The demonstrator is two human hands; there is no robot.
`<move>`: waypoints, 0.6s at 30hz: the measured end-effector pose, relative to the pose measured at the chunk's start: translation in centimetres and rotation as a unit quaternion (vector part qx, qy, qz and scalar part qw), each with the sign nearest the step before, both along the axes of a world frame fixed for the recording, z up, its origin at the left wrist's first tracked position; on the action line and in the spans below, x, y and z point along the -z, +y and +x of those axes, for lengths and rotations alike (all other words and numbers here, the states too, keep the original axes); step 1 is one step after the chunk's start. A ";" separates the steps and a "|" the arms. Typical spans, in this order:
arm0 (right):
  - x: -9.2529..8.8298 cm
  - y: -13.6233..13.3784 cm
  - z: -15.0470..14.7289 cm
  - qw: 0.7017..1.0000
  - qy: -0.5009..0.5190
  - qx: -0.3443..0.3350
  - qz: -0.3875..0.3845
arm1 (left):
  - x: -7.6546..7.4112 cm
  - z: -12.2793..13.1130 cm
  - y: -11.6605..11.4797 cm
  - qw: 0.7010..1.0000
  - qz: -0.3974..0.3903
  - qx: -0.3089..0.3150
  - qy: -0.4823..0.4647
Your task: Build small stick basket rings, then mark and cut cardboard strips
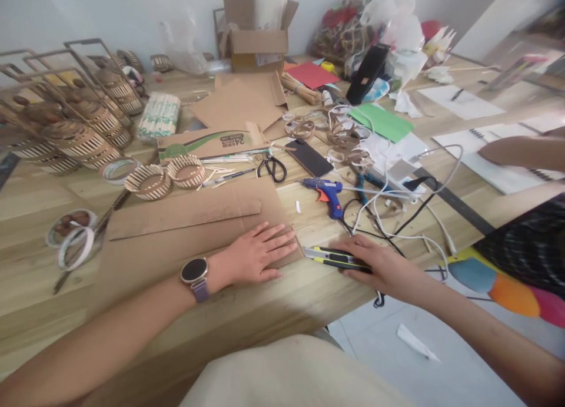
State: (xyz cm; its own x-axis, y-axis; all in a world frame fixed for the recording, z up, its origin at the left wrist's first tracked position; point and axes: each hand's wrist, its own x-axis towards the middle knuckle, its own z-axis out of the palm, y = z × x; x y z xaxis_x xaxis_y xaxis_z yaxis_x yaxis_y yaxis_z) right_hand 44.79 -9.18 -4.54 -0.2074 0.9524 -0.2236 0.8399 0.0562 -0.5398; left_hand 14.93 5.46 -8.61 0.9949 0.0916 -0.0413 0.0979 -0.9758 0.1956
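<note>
My left hand [260,252] lies flat with fingers stretched on a large cardboard sheet [176,242], close to its right edge. A narrow cardboard strip [189,219] rests on the sheet's upper part. In my right hand [379,265] is a yellow and black utility knife [329,257], its blade bare and pointing left at the sheet's edge. Whether the blade touches the cardboard I cannot tell. Beyond the knife lies a blue glue gun [325,194], beside a black phone [309,158]. Black-handled scissors [272,169] lie above the sheet.
Two slatted rings [148,182] and tape rolls [76,247] lie at the left, before several slatted lanterns [83,136]. White cables [397,196] tangle at the right near a power strip [401,174]. Another person's arm [521,154] rests on a notebook at the far right.
</note>
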 end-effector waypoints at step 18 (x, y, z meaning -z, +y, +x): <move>2.1 -0.5 -1.1 0.984 -0.087 -0.009 0.155 | 0.7 0.1 1.0 0.999 -0.006 -0.048 -0.014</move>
State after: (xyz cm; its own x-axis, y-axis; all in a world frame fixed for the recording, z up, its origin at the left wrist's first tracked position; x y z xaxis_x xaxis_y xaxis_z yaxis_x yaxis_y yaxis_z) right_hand 43.71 -9.65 -6.65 -0.2101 0.9767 0.0436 0.9153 0.2122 -0.3422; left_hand 15.08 6.46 -9.30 0.9823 0.1865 -0.0163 0.1857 -0.9595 0.2119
